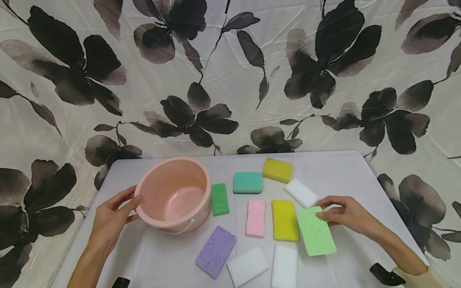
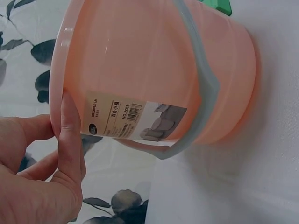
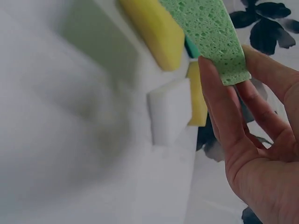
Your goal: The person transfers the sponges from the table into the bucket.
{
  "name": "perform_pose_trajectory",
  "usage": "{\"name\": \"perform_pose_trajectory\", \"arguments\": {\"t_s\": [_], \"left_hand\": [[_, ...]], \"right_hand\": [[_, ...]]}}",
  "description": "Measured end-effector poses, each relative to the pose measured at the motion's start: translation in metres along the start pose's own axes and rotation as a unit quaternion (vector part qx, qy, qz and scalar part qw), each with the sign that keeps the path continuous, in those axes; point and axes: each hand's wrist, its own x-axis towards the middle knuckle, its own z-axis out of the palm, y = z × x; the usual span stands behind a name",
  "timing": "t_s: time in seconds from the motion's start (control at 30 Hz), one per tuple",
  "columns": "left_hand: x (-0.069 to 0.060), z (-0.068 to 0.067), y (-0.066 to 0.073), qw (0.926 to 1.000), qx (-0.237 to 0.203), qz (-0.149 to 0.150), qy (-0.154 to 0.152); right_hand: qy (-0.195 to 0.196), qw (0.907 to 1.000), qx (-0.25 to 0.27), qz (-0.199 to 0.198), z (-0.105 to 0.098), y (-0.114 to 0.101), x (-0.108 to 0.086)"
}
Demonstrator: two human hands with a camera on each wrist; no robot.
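Observation:
The left hand [image 1: 111, 224] pinches the rim of a pink bucket [image 1: 174, 160], thumb on the rim and fingers against the outer side. In the left wrist view the bucket [image 2: 140, 56] shows a paper label and a grey handle hanging down. The right hand [image 1: 347, 214] pinches a light green sponge [image 1: 317, 234] by its upper corner. The right wrist view shows this sponge [image 3: 210, 37] held off the table between the thumb and fingers of the hand [image 3: 261, 140], its shadow on the cloth.
Between bucket and right hand lie a green sponge [image 1: 220, 199], a teal one [image 1: 247, 183], yellow ones [image 1: 277, 170] [image 1: 285, 221], a pink one [image 1: 255, 219], a purple one [image 1: 216, 251] and several white ones, including one [image 1: 301, 193] near the right hand. A floral cloth [image 1: 223, 80] hangs behind.

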Motion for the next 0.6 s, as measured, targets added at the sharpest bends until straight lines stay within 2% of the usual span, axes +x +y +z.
{"name": "perform_pose_trajectory", "arguments": {"t_s": [0.4,0.6], "left_hand": [[0.001,0.000,-0.002,0.9999,0.004,-0.009,-0.001],[0.001,0.000,-0.001,0.9999,0.005,-0.011,-0.002]], "right_hand": [[0.026,0.9994,0.013,-0.015,0.000,-0.031,0.006],[0.038,0.9991,0.002,-0.019,0.004,-0.046,0.010]]}}
